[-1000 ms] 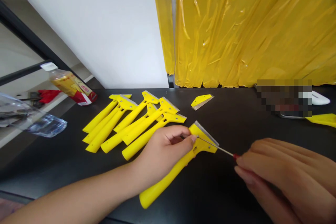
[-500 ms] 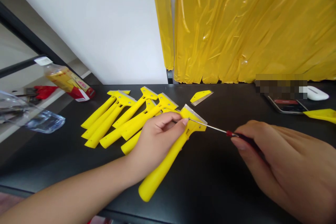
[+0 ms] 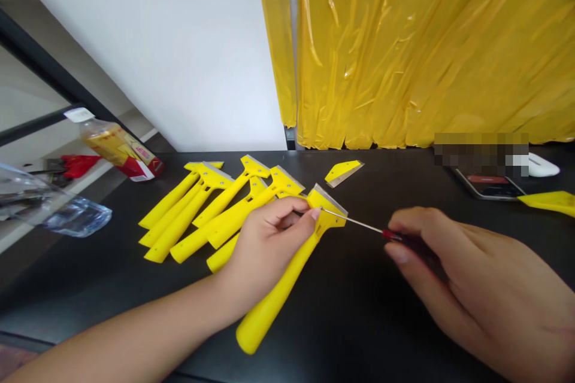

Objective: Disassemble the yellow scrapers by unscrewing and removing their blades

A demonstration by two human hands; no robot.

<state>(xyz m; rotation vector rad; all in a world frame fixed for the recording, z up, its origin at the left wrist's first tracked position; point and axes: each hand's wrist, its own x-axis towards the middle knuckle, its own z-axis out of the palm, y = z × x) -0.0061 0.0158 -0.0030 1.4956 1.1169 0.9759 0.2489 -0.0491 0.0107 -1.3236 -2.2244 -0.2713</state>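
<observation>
My left hand (image 3: 274,245) pinches a yellow scraper (image 3: 278,299) near its head, with the handle slanting down toward me and the metal blade edge facing away. In my right hand (image 3: 471,275) is a screwdriver (image 3: 359,222) with a thin metal shaft and a dark red handle, mostly hidden by the fingers. Its tip meets a screw on the scraper's head, close to my left thumb. Several more yellow scrapers (image 3: 188,215) lie side by side to the left. Beyond the held one rests a loose yellow blade piece (image 3: 345,172) with a metal edge.
A drink bottle (image 3: 119,146) and a clear plastic container (image 3: 76,215) are at the left, by a shelf. At the right lie a phone (image 3: 489,187), a white case (image 3: 543,164) and another yellow piece (image 3: 550,200). Yellow plastic sheeting (image 3: 404,54) hangs behind the black table (image 3: 359,323).
My right hand and the screwdriver have shifted slightly left, the tip staying at the screw. The scraper's head has moved slightly left; the view has tilted a little.
</observation>
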